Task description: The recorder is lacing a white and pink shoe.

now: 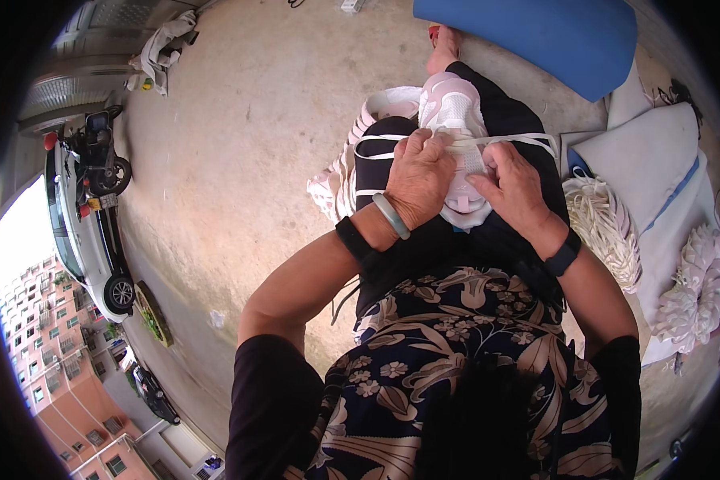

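Observation:
A pink and white sneaker lies across my lap, its toe pointing away from me. White shoelace runs through its upper and trails off in loops on both sides. My left hand is closed on the lace at the left edge of the lacing, its fingertips bent down against the shoe. On the other side, my right hand has its curled fingers on the lace, with the thumb beside the tongue. The fingers partly hide the eyelets.
More pink and white shoes are stacked left of my legs. To the right lie a bundle of cream laces, a heap of pale shoe parts and grey-white sheets. A blue mat lies ahead. A motorcycle and cars stand far left.

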